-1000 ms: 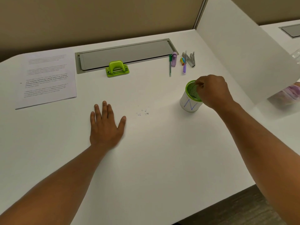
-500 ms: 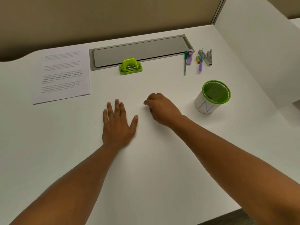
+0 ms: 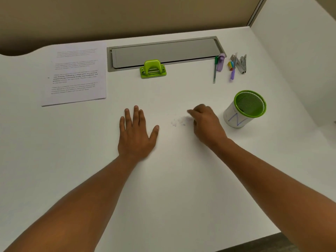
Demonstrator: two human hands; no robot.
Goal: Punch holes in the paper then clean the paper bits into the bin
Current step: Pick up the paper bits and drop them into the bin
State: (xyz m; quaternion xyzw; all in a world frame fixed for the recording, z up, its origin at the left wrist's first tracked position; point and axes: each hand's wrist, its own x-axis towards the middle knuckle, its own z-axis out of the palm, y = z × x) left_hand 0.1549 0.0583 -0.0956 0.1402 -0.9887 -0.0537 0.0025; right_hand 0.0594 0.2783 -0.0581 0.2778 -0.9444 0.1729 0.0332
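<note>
**Back from the bin for another pinch**

White desk (image 3: 172,179), beige partition behind. Right hand (image 3: 205,122), over the bin (image 3: 245,109) a second ago, now curls at the paper bits (image 3: 179,121) just left of it; whether it pinches any, I cannot tell. Left hand (image 3: 136,133) lies spread flat further left. Cleanup continues. Paper (image 3: 76,73) and hole punch (image 3: 152,69) sit beyond.

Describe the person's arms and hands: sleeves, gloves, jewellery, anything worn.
Both forearms are bare as far as the frame shows, with no sleeve in view. The left hand and right hand are ungloved. No watch, bracelet or ring is visible on either wrist or on the fingers that show; the right hand's fingertips are blurred.
</note>
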